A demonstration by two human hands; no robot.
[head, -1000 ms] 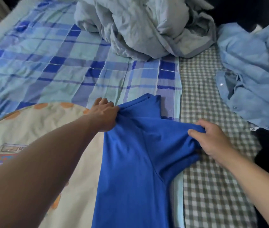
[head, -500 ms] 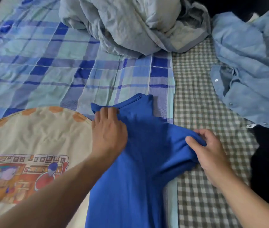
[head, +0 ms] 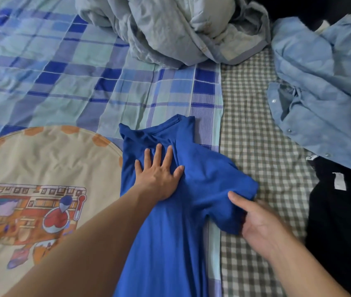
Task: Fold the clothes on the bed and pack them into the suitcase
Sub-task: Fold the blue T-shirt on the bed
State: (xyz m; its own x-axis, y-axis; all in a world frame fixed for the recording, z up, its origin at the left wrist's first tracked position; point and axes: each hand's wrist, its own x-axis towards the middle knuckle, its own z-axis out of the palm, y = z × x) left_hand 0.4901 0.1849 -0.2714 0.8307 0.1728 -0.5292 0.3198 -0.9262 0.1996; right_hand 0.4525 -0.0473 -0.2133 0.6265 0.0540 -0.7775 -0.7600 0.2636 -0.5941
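- The blue shirt (head: 170, 232) lies lengthwise on the bed (head: 63, 71), collar end away from the person, partly over a round printed cushion (head: 41, 168) on its left edge and the checked sheet (head: 256, 146) on its right
- The left hand (head: 159, 174) rests flat on the chest area just below the collar, fingers straight and spread, holding nothing; use it as the anchor for the fold
- The right hand (head: 260, 224) is at the right sleeve (head: 230, 202), thumb on top of the cloth and fingers under or behind its edge; the hand is blurred, so how firm the grip is cannot be told
- Judged step: folding the right sleeve inward across the body of the shirt
- Keep the left palm pressed so the collar and shoulder do not slide toward the moving sleeve
- Carry the sleeve over in one sweep and lay it parallel to the long side of the shirt, then smooth outward from the anchor
- Creases show near the collar; flatten them before the next fold or they are likely to set into the packed shirt
- A pale blue shirt (head: 320, 93) and a black garment (head: 341, 211) lie unfolded to the right, well apart from the work area; a crumpled grey quilt (head: 170, 28) lies beyond
- No suitcase is in view
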